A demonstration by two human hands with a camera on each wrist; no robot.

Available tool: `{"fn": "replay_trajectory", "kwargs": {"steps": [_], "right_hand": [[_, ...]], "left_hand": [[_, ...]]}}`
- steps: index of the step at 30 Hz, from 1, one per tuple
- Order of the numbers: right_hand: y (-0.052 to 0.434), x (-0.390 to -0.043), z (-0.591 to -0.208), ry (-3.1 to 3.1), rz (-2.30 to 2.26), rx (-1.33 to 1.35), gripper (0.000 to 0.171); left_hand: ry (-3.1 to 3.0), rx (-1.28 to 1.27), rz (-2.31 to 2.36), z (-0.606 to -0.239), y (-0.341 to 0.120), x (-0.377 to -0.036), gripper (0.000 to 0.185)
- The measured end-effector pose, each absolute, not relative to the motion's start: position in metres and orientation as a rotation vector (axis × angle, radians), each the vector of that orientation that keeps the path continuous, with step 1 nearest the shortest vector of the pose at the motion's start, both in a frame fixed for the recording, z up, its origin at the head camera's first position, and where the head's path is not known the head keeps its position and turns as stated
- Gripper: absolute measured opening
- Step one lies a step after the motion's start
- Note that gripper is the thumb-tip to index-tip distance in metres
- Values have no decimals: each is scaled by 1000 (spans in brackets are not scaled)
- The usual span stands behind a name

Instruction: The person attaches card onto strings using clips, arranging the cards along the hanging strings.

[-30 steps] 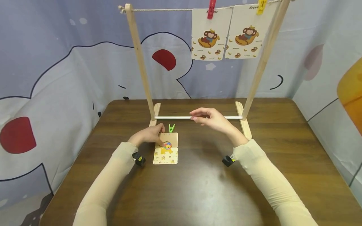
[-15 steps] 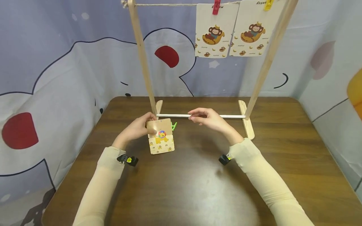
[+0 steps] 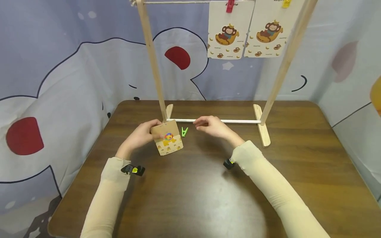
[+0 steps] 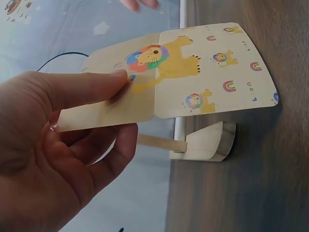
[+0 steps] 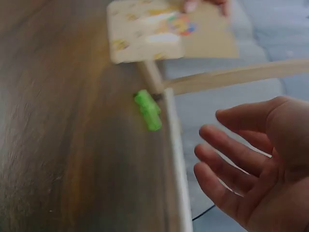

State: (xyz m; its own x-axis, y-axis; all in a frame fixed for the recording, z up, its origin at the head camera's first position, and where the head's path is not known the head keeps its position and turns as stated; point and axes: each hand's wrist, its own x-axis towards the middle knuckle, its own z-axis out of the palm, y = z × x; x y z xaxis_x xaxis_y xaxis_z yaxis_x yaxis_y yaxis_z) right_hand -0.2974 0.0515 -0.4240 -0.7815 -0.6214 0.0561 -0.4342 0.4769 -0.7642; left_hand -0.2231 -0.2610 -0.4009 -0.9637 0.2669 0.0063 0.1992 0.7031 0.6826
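A lion-print card (image 3: 169,141) with a crease across its middle is pinched between the thumb and fingers of my left hand (image 3: 140,135). The left wrist view shows the thumb lying over the printed face of the card (image 4: 217,72), beside the lion's head. My right hand (image 3: 215,127) hovers over the table with relaxed fingers, holding nothing. Between the card and that hand, a green clothespin (image 3: 184,132) lies on the table; the right wrist view shows the clothespin (image 5: 148,110) blurred, away from the fingertips.
A wooden frame (image 3: 154,66) stands at the back, with a white bar (image 3: 241,121) low across it and a rope (image 3: 178,2) on top. Two monkey cards (image 3: 226,46) hang there from a red clothespin (image 3: 230,6) and a yellow clothespin (image 3: 286,3).
My left hand has lifted the lion card off the table and tilted it, drawing it left of the green clothespin. My right hand has shifted slightly left, toward the clothespin.
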Motion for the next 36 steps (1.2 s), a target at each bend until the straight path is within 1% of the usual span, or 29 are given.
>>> {"fn": "replay_trajectory", "kwargs": {"steps": [5,10,20,29,36], "right_hand": [[28,-307,-441,2641,-833,-1024,35],[13,-312,-452,2675,-751,-1084,38],[-1,-317,-461,2728,-724,-916,42],[-4,-319,-468,2714,-720,-939,28],[-3,-323,-471,2749,-703,-978,12]], "left_hand": [[2803,359,1172,-403,-260,-222,28],[2771,346,1244,-403,-258,-224,26],[2774,338,1272,-407,-259,-227,24],[2688,285,1393,-410,-262,-225,29],[2638,216,1457,-413,-263,-225,33]]}}
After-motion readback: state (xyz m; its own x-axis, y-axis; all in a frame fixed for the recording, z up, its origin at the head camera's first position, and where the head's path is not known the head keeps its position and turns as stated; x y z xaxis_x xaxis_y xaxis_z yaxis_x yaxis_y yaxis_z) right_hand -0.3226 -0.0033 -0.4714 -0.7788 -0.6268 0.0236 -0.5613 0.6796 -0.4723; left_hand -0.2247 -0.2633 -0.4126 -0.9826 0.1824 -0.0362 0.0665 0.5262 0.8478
